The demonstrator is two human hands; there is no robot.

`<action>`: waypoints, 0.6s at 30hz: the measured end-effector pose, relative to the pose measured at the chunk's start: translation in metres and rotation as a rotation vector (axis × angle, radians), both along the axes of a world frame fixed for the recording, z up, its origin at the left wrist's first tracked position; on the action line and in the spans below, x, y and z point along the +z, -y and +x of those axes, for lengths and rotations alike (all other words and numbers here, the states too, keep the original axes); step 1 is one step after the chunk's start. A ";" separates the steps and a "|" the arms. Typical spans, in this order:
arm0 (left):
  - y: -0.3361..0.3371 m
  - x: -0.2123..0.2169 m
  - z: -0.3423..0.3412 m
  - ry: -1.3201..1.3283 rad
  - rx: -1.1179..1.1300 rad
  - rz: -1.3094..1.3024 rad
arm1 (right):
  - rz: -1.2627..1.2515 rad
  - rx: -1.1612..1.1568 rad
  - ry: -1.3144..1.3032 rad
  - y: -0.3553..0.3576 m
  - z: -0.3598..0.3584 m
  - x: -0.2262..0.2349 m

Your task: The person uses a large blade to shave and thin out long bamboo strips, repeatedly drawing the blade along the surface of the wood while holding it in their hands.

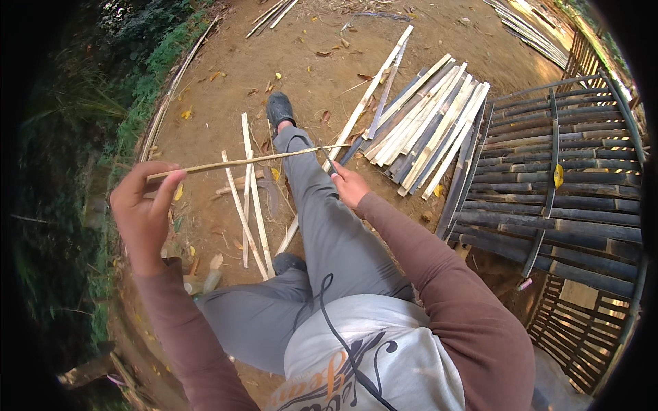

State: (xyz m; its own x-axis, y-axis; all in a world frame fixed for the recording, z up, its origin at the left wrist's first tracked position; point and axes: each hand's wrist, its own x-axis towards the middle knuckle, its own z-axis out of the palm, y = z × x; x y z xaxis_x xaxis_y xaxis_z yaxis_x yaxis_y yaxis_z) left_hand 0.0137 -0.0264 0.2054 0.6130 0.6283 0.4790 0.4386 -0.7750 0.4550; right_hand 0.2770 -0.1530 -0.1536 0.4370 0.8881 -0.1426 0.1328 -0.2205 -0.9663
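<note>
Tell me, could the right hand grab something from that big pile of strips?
Probably, perhaps with a lean: nothing seems to stand between the right hand and the pile of strips. However, that hand grips a thin dark tool, which it would likely have to put down first.

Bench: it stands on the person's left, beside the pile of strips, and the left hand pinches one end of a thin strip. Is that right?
Not quite: the head view shows the bench on the person's right. It is beside the pile of strips, and the left hand does pinch one end of a thin strip.
</note>
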 end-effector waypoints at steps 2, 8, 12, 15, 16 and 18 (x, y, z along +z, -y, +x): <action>0.003 -0.001 -0.001 0.040 0.003 -0.013 | 0.161 0.093 -0.027 0.001 -0.019 0.041; 0.007 0.009 0.004 -0.041 -0.048 0.010 | 0.190 0.300 -0.199 0.017 -0.018 0.114; 0.009 0.008 -0.003 -0.055 -0.052 0.045 | 0.194 0.330 -0.058 0.018 -0.016 0.105; 0.015 0.007 -0.012 -0.067 -0.007 0.023 | 0.175 0.322 0.147 0.022 -0.026 0.113; 0.018 0.007 -0.013 -0.067 -0.004 0.017 | 0.189 0.297 0.199 0.024 -0.030 0.113; 0.022 0.004 -0.014 -0.067 -0.017 0.033 | 0.211 0.261 0.270 0.027 -0.035 0.110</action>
